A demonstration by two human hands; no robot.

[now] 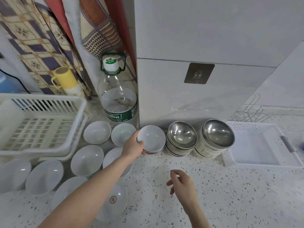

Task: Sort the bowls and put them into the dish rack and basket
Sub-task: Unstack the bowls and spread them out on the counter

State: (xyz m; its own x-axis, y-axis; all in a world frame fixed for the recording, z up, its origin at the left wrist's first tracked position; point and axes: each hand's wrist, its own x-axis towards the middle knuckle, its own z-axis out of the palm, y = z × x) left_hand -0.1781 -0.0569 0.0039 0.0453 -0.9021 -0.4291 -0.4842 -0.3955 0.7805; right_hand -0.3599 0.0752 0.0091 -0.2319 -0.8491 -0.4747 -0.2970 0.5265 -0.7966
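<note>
From my remote view, left to right: a white slatted plastic basket [37, 125] sits on the speckled surface [230, 195], white ceramic bowls [87, 160] beside it, mouths up. My left hand [134, 148] has its grip curled on the rim of a small white dish [151, 139] topping a short stack. My right hand [181, 183] hovers, fingers loosely spread, holding nothing. Steel bowls [182, 134] face up.
</note>
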